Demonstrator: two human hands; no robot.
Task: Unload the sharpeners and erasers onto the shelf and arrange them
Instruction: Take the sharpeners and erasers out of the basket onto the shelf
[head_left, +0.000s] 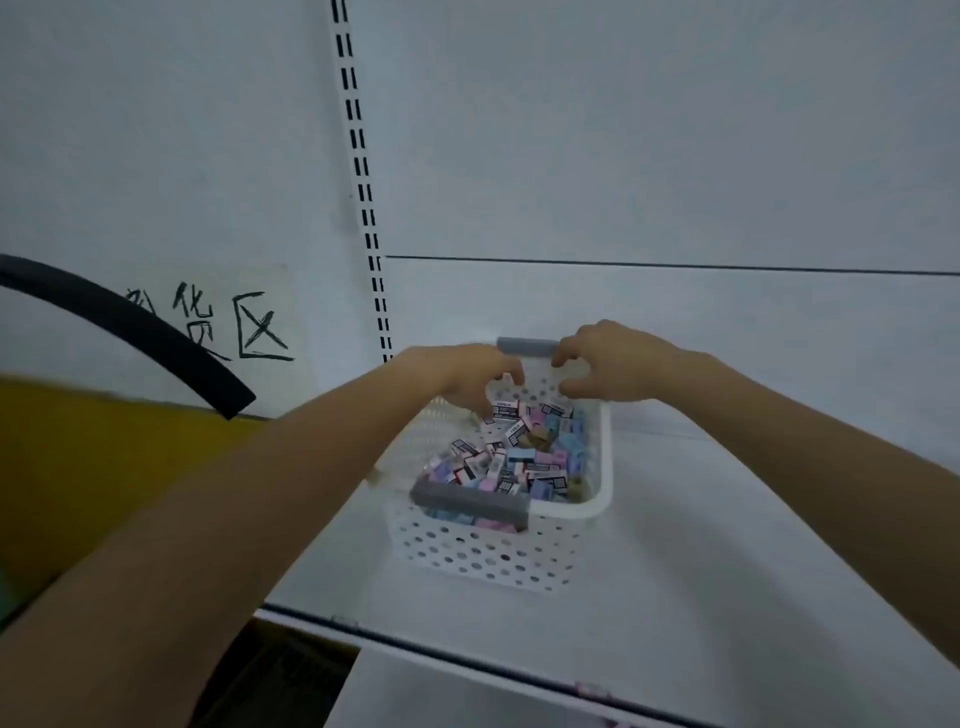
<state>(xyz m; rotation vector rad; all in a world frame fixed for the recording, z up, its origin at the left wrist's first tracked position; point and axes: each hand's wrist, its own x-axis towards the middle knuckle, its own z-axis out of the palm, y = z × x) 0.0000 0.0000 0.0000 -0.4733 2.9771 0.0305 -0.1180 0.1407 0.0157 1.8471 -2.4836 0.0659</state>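
A white perforated basket (483, 556) with grey handles stands on the white shelf (727, 545). It holds a heap of small erasers and sharpeners (519, 462) in pink, blue and white wrappers. My left hand (467, 379) reaches into the far end of the basket, fingers curled down onto a white-wrapped eraser (505, 410). My right hand (608, 364) hovers over the far rim beside the far grey handle (527, 346), with fingers curled and nothing seen in them.
The shelf's back panel rises behind the basket, with a slotted upright (363, 182) to the left. A black curved tube (130, 327) crosses a handwritten sign (234, 322) at left. A yellow surface (104, 467) lies lower left. The shelf's front edge (467, 660) runs below.
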